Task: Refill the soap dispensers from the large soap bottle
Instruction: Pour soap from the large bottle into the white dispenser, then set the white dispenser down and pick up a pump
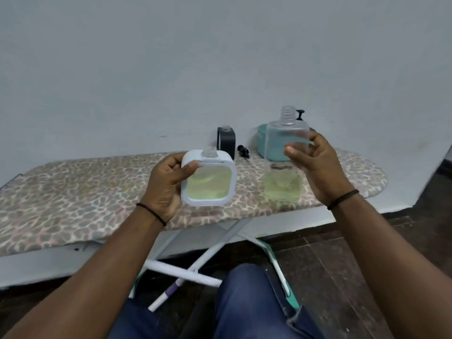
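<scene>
Nearest me: both forearms come up from the bottom edge, wrists bent slightly in, both items held off the ironing board (pixel 73 192) at about chest line.

Left hand (pixel 166 184): grip closed around the white dispenser (pixel 209 178), thumb on its top front edge, fingers behind. Neck open, no pump on it. Window shows green soap most of the way up, so I judge it moderately heavy. Rigid shell, smooth plastic; slick if soap has run down it. Side-on hold near the top looks right, keeps the neck clear for pouring.

Right hand (pixel 318 167): grip wrapped on the large clear bottle (pixel 285 162), thumb on the front face at mid-height, fingers around the far side. Cap off, threaded neck up, bottle upright. Soap sits only in the bottom part, so it's light and bottom-weighted; walls are probably thin and will flex if squeezed. Mid-body hold is fine for tipping, but I'd tilt slowly: thick liquid lags, then surges.

Bottle and dispenser are side by side, apart, necks not aligned yet.

Further back on the board: a black dispenser (pixel 226 140) with open neck, a black pump head (pixel 242 151) lying just beside it, and a teal container (pixel 263 143) against the wall, partly behind the bottle. A second black pump (pixel 300 115) shows behind the bottle neck.
</scene>
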